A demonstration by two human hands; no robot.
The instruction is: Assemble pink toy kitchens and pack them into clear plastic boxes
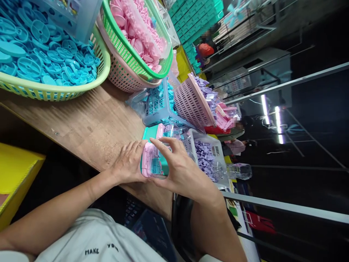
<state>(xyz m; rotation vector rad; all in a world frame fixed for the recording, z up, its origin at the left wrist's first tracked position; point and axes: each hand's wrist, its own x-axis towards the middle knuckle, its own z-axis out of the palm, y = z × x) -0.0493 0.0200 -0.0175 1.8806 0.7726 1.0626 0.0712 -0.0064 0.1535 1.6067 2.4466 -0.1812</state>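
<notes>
Left hand (129, 160) and right hand (181, 167) grip 1 pink-and-teal plastic case (148, 160) between them, left palm against its pink side, right thumb and fingers curling around its clear side! Just past the fingertips sits a 2nd teal-and-pink case (151, 133), with a white basket (217, 151) of purple pieces (204, 156) beyond the right hand. Further off, beyond the left hand, blue parts (40, 62) fill a yellow-green basket (105, 65), and teal crates (196, 22) stack up farthest away.

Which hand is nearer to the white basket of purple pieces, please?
Right: the right hand is close to the white basket, while the left hand is farther away, across the pink-and-teal case.
</notes>
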